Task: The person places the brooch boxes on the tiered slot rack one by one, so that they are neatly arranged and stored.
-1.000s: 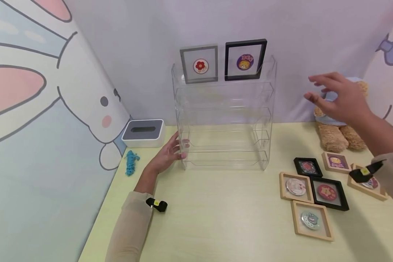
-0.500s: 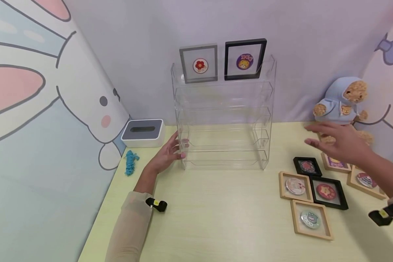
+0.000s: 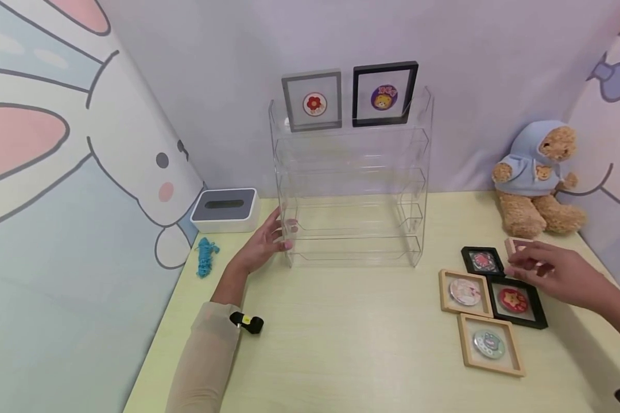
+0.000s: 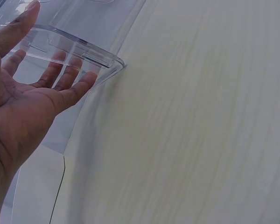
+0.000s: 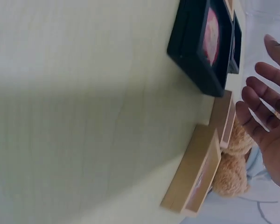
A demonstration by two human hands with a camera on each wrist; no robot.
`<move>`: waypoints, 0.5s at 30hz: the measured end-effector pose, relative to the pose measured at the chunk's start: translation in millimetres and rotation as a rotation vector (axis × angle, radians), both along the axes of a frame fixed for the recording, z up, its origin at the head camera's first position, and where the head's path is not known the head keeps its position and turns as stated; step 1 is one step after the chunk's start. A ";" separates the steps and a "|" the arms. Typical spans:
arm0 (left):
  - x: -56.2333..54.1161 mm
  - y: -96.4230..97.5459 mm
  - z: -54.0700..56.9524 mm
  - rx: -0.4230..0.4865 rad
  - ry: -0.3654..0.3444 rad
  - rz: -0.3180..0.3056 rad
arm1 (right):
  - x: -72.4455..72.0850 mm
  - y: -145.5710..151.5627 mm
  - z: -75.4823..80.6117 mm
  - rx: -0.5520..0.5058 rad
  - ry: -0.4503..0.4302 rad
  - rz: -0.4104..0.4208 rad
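Note:
In the head view a clear acrylic tiered rack (image 3: pixel 351 249) stands against the wall. My left hand (image 3: pixel 260 246) rests at its left side, fingers spread against the side panel, as the left wrist view also shows. Far right, my right hand (image 3: pixel 560 272) hovers over a small wooden-rimmed badge frame (image 3: pixel 514 245), mostly hidden beneath it; the fingers are bent loosely with nothing between them. Beside it lie a small black frame (image 3: pixel 483 261), a larger black frame (image 3: pixel 516 302), and two wooden frames (image 3: pixel 466 292), each with a round or shaped badge. Another wooden frame (image 5: pixel 191 172) shows in the right wrist view.
A grey frame (image 3: pixel 313 127) and a black frame (image 3: pixel 380 121) stand on the rack's top tier. A tissue box (image 3: pixel 224 212) and a blue string bundle (image 3: pixel 205 258) lie at left. A teddy bear (image 3: pixel 534 172) sits at back right.
My right hand has come down from beside the teddy bear to the frames at right, uncovering the bear. The left hand stays at the rack.

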State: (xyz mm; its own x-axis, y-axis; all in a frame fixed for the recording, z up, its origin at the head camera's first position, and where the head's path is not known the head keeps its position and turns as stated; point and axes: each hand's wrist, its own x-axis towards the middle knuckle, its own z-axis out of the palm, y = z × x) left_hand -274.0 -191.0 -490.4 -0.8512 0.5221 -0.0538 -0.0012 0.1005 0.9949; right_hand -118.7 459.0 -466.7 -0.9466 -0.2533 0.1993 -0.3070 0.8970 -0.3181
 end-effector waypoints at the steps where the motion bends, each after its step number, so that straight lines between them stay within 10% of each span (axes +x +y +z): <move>1: 0.0 0.1 -0.2 -0.002 0.001 0.000 | 2.4 3.4 -2.4 0.014 -0.016 0.002; 15: 1.5 0.0 -0.6 -0.009 0.020 0.007 | 9.3 21.6 -15.6 0.066 -0.180 0.032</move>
State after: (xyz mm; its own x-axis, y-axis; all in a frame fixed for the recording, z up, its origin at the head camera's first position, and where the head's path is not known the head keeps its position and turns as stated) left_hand -272.5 -191.0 -491.0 -0.8558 0.5156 -0.0413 0.0179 0.1093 0.9939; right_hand -109.4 480.6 -482.3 -0.9568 -0.2906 0.0091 -0.2789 0.9084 -0.3115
